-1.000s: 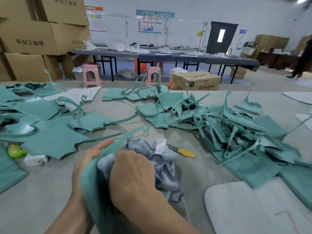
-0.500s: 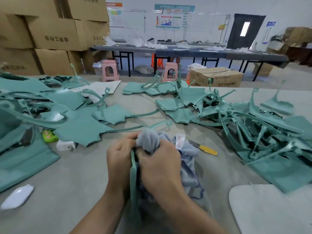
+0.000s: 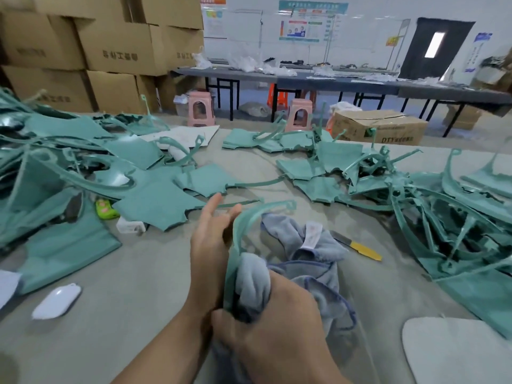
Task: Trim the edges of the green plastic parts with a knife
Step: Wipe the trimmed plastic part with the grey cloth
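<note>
My right hand (image 3: 277,322) is bunched tight round the grey cloth (image 3: 299,261), pressing it against the curved green part (image 3: 241,239) I'm working on. My left hand (image 3: 213,239) backs that part from the other side, fingers (image 3: 210,209) straight and spread, palm flat on it, nothing pinched. Looks like a wipe-down, not cutting: no blade in either hand. The yellow-handled knife (image 3: 357,246) lies on the table (image 3: 138,286) just past the cloth, out beyond my right knuckles. Next, I reckon, drop the cloth, reach right for it. More green parts (image 3: 457,231) heaped further out, both sides.
</note>
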A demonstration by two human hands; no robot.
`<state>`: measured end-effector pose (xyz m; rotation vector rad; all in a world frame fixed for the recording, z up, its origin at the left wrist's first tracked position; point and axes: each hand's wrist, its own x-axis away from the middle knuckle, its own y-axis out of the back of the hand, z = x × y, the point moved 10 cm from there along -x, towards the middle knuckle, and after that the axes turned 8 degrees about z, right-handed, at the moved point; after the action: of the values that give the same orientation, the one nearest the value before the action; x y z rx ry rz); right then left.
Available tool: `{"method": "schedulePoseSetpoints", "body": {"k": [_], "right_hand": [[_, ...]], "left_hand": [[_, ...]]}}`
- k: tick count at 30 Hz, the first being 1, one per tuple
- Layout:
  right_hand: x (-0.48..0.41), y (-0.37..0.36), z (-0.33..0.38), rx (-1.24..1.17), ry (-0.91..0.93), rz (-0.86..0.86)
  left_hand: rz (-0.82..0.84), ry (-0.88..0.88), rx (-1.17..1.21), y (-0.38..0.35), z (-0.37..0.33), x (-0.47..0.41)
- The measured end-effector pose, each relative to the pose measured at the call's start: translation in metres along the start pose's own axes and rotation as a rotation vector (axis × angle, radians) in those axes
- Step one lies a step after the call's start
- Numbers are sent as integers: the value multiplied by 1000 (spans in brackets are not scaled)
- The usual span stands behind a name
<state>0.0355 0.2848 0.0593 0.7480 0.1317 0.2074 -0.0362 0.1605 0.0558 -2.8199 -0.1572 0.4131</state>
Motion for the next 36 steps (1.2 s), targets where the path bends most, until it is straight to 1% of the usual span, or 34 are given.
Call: {"method": "schedulePoseSetpoints", "body": {"k": [1, 2, 3, 5, 8, 9, 10, 11, 12, 13, 14, 16, 18, 20, 22, 23, 24, 25, 27, 28, 29, 31, 32, 33, 34, 35, 36], "right_hand": [[-1, 8, -5, -140, 6, -56], [1, 23, -9, -267, 21, -150], [5, 37, -14, -382, 29, -222], [11, 63, -25, -613, 4, -317], [19, 99, -57, -962, -64, -514], [19, 104, -65, -1079, -70, -526], [14, 104, -70, -1183, -76, -475], [10, 98, -73, -1255, -104, -406], [6, 88, -76, -1280, -158, -329], [5, 78, -77, -1267, -217, -280], [4, 69, -81, -1203, -272, -254], [4, 59, -87, -1099, -340, -258], [2, 57, -85, -1104, -321, -269], [2, 59, -88, -1125, -322, -310], [3, 64, -95, -1067, -331, -397], [2, 66, -94, -1000, -307, -410], [1, 69, -88, -924, -260, -411], [-1, 71, -78, -844, -190, -394], [-4, 70, -62, -715, -106, -328], [-4, 70, -60, -682, -100, -292], [-4, 71, -62, -684, -108, -279], [4, 86, -75, -814, -158, -353], [11, 99, -81, -876, -181, -438], [18, 116, -84, -880, -170, -541], [25, 134, -81, -799, -146, -641], [28, 147, -71, -689, -108, -695], [24, 153, -56, -568, -72, -683]], "left_hand": [[23, 17, 45, -5, 2, 3], [41, 22, 37, -10, 3, 4], [61, 11, -26, -14, 3, 5], [91, -50, -209, -19, 0, 7], [100, -205, -524, -21, -17, 12], [110, -225, -599, -22, -17, 14], [142, -200, -606, -25, -12, 16], [205, -145, -526, -31, -6, 17], [285, -89, -395, -39, 1, 17], [369, -43, -246, -51, 7, 19], [420, -12, -141, -61, 10, 21], [410, 17, -49, -71, 11, 22], [343, 19, -14, -67, 14, 22], [328, 2, 62, -63, 8, 22], [390, -44, 163, -67, -2, 25], [440, -83, 176, -72, -8, 29], [456, -110, 134, -75, -10, 32], [415, -108, 54, -75, -6, 33], [168, -67, -113, -57, 6, 29], [28, -36, -143, -43, 9, 27], [-72, 2, -124, -31, 15, 24], [-216, 35, -104, -7, 19, 19], [-257, 52, -125, 2, 19, 17], [-275, 63, -125, 7, 20, 13], [-258, 73, -123, 7, 20, 9], [-206, 54, -143, 2, 18, 7], [-166, 34, -181, -4, 14, 8]]}}
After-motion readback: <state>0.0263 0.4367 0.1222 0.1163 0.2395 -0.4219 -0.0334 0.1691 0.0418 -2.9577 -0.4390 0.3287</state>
